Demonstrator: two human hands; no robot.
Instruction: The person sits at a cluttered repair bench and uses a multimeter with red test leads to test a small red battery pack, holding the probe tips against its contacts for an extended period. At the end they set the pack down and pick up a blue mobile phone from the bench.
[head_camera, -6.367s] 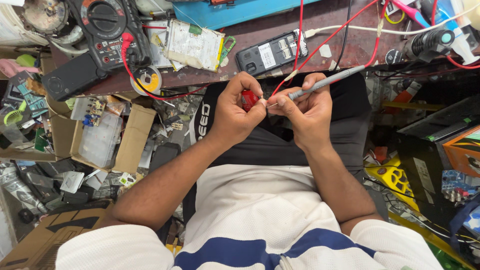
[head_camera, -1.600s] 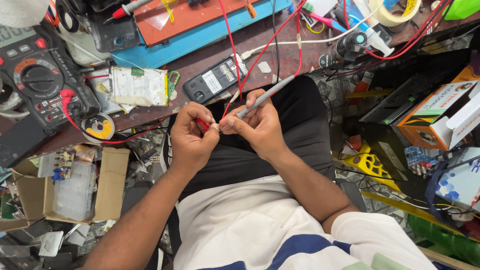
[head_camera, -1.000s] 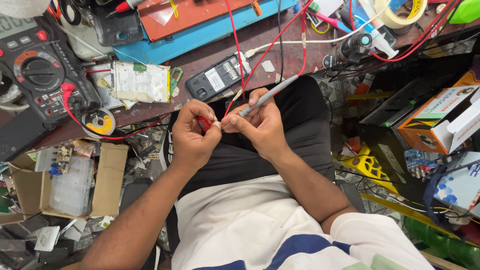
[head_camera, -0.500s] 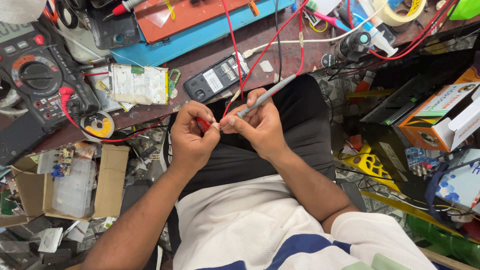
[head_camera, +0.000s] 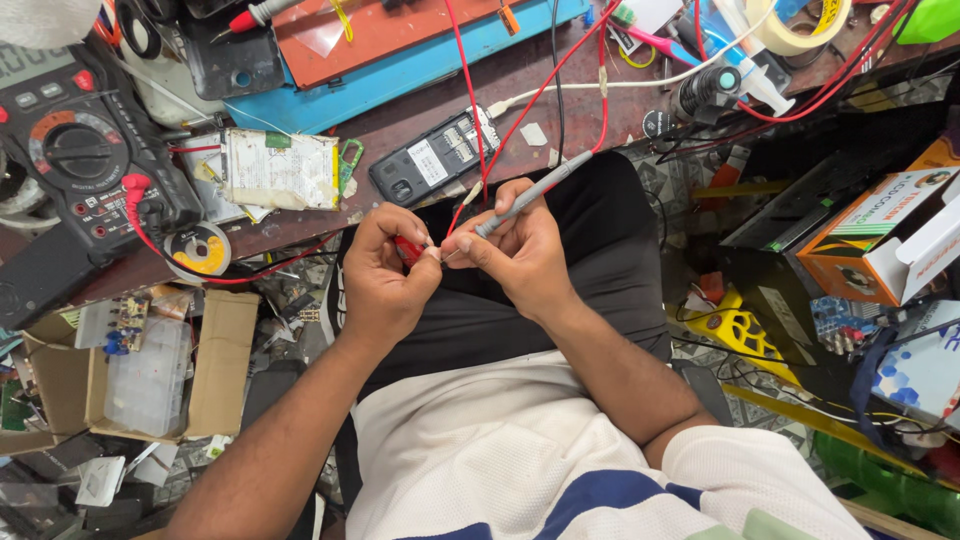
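Observation:
My left hand (head_camera: 385, 275) pinches a small red clip (head_camera: 408, 249) on the end of a red wire (head_camera: 520, 115) that runs up over the bench. My right hand (head_camera: 520, 250) holds a slim grey probe-like tool (head_camera: 530, 193), its tip aimed at the red clip where the fingertips of both hands meet. Both hands hover over my lap, just in front of the brown workbench edge (head_camera: 300, 235). The tool's tip is partly hidden by my fingers.
On the bench lie a black multimeter (head_camera: 85, 165), a solder spool (head_camera: 200, 250), a worn battery pack (head_camera: 280, 168), a dark phone (head_camera: 435, 155), a blue tray (head_camera: 400, 60) and a tape roll (head_camera: 795, 25). Cardboard boxes (head_camera: 215, 365) sit at my left, orange cartons (head_camera: 880, 235) at my right.
Hands keep the same grip on clip and tool over the last second, shifting only slightly. Since the oldest frame the view has swung, so the bench items sit further left.

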